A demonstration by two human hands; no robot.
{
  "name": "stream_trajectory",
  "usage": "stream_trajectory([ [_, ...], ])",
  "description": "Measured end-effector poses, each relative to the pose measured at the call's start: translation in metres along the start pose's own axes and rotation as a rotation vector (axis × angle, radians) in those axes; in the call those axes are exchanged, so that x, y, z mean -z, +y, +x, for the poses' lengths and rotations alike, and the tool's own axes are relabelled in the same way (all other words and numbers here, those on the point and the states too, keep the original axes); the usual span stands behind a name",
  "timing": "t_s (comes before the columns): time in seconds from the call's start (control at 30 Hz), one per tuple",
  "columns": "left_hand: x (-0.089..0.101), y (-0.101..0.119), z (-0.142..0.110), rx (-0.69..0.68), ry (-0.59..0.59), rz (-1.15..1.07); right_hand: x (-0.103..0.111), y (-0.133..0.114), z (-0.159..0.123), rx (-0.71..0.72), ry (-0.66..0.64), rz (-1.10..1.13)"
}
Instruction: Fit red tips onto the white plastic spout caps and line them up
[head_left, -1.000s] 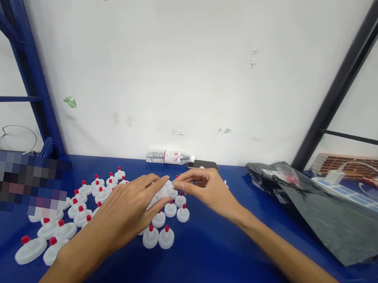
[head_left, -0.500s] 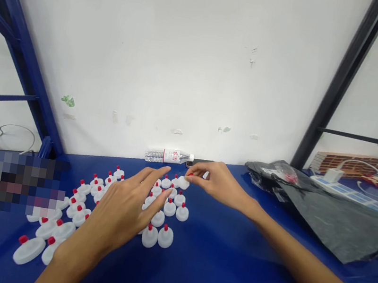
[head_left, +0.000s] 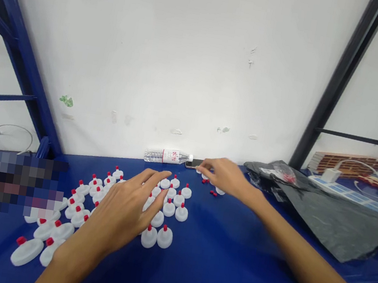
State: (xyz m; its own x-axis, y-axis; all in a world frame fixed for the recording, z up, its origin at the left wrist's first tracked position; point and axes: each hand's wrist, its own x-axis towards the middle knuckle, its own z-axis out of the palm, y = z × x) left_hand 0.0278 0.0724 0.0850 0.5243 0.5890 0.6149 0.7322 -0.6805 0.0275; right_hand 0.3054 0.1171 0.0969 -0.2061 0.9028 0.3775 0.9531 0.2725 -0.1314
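Note:
My left hand (head_left: 133,199) hovers over a group of white round caps with red tips (head_left: 164,237), its thumb and index finger apart and nothing between them. It hides part of the group. To the right, my right hand (head_left: 223,176) is over a small cluster of white caps (head_left: 220,191) and loose red pieces (head_left: 213,193) near the wall. Its fingertips reach the cluster's left side, beside a white piece, but blur hides whether they grip it. One red-tipped cap (head_left: 186,191) stands at the right of the group. More red-tipped caps (head_left: 27,251) spread to the left.
A clear plastic bottle (head_left: 168,156) lies along the wall, with a dark phone-like object (head_left: 192,163) beside it. A black plastic bag (head_left: 327,221) covers the right side of the blue table (head_left: 220,261). Power strips (head_left: 356,194) lie beyond it.
My right hand has let go of a red-tipped cap, now standing in the group, and moved right to the cluster of white and red pieces. My left hand has barely moved.

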Motion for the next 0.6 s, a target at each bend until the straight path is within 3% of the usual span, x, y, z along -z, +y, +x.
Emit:
stream_trajectory([
  [0.1, 0.001, 0.001, -0.001, 0.009, -0.019, 0.020, 0.023, 0.022, -0.002, -0.200, -0.017, -0.180],
  [0.2, 0.002, 0.001, -0.002, 0.011, -0.033, 0.020, 0.032, 0.040, -0.005, -0.300, -0.160, -0.233],
  [0.33, 0.000, 0.000, -0.002, -0.002, -0.037, 0.019, 0.026, 0.043, -0.005, -0.302, -0.283, -0.219],
  [0.6, -0.001, 0.000, 0.000, -0.012, -0.041, 0.010, 0.007, 0.022, -0.003, -0.269, -0.326, -0.230],
])
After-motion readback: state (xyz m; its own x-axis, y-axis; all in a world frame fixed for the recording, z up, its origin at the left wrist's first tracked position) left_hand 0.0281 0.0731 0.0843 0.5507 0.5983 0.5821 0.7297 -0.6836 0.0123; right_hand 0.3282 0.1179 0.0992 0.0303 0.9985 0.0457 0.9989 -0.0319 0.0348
